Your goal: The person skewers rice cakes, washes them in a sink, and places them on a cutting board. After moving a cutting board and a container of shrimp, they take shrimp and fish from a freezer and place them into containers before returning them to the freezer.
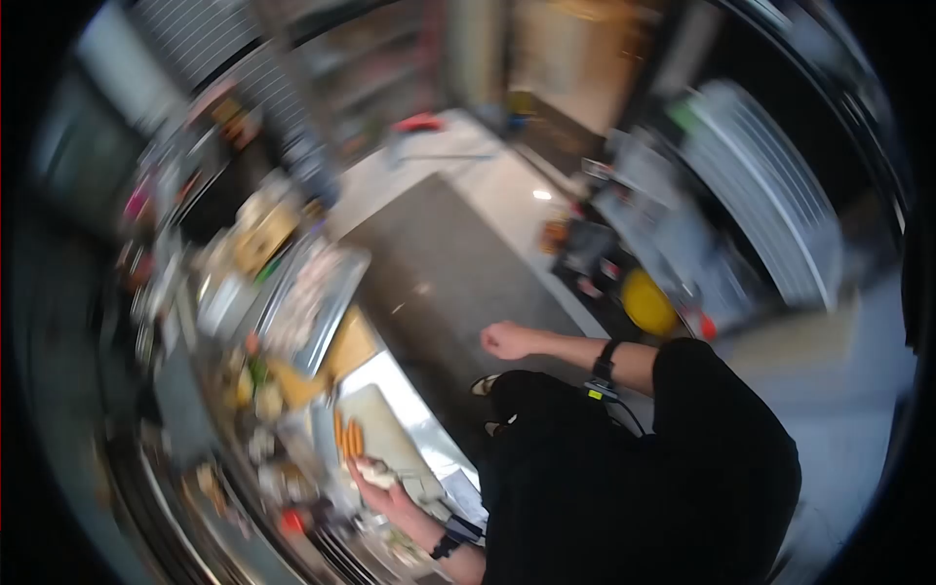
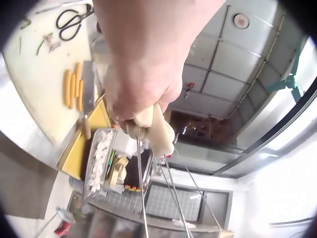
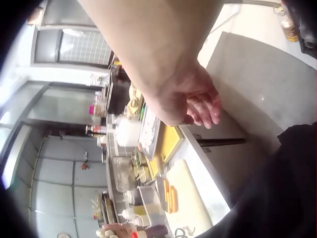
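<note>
My left hand (image 1: 390, 499) grips pale, rounded, sausage-like pieces (image 2: 161, 136) over the counter's near end. From them thin metal skewers (image 2: 142, 183) point away in the left wrist view; the fingers hide part of the pieces. Near this hand lies a white cutting board (image 1: 388, 429) with several orange sausages (image 2: 73, 89) side by side. A wooden-handled knife (image 2: 88, 89) lies beside the sausages, and black-handled scissors (image 2: 74, 24) rest at the board's other end. Over the floor, away from the counter, my right hand (image 3: 198, 99) hangs with loosely curled fingers, holding nothing.
Beyond the board, a metal tray (image 2: 98, 161) of pale pieces stands by a yellow board (image 3: 171, 141). Squeeze bottles (image 3: 130, 214) and containers line the counter's back. A grey mat (image 1: 448, 253) covers the floor. Opposite, a shelf holds a yellow round object (image 1: 647, 302).
</note>
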`<move>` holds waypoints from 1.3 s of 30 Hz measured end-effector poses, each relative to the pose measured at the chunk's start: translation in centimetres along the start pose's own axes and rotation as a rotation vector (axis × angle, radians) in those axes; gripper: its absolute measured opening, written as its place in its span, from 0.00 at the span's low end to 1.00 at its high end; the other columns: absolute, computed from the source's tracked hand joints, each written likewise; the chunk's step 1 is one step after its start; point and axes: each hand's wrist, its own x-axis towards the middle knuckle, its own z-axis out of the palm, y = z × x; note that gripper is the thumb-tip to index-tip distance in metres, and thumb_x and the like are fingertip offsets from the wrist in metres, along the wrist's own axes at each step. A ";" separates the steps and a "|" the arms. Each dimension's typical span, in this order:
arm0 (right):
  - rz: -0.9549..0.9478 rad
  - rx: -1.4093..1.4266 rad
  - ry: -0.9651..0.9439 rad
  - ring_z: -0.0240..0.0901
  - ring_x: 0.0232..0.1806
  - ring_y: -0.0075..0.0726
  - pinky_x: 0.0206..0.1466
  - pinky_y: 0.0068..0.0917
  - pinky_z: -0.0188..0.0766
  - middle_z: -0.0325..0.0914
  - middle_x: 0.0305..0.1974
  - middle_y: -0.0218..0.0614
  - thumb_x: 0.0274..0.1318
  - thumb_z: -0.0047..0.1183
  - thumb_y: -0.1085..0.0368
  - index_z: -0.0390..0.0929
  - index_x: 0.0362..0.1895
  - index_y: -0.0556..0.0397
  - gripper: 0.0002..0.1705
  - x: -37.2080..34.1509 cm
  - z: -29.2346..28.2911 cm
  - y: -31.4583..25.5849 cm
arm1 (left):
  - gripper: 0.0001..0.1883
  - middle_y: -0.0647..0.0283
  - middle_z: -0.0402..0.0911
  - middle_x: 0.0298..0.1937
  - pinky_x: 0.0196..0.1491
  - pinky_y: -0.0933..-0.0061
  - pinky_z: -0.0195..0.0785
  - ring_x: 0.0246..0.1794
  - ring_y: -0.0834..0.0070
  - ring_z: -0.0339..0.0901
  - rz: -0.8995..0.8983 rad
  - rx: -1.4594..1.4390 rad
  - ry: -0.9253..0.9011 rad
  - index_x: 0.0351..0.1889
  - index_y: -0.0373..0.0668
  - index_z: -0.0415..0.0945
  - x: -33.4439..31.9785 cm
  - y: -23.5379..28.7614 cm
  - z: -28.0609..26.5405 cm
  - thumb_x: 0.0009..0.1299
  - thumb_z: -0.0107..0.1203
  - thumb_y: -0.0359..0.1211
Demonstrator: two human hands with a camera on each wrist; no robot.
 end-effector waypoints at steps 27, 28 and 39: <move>0.628 -0.043 2.331 0.82 0.57 0.46 0.63 0.36 0.75 0.83 0.59 0.53 0.80 0.51 0.66 0.73 0.69 0.65 0.21 -51.0 -12.0 10.0 | 0.09 0.65 0.84 0.38 0.39 0.73 0.79 0.36 0.75 0.82 -0.542 0.778 -0.339 0.45 0.44 0.79 -3.6 -25.8 16.8 0.82 0.63 0.39; 0.623 -0.064 2.344 0.84 0.54 0.53 0.60 0.39 0.76 0.85 0.55 0.55 0.80 0.51 0.66 0.75 0.67 0.64 0.20 -51.2 -11.9 9.4 | 0.09 0.65 0.83 0.38 0.39 0.73 0.80 0.36 0.75 0.82 -0.559 0.786 -0.366 0.45 0.44 0.79 -4.6 -25.9 17.6 0.82 0.63 0.38; 0.869 -0.297 2.245 0.84 0.31 0.56 0.39 0.41 0.78 0.86 0.36 0.53 0.79 0.50 0.68 0.78 0.59 0.60 0.12 -50.5 -12.0 -6.6 | 0.09 0.65 0.82 0.37 0.41 0.72 0.81 0.37 0.74 0.81 -0.675 0.772 -0.427 0.44 0.43 0.77 -3.8 -28.2 16.3 0.83 0.62 0.37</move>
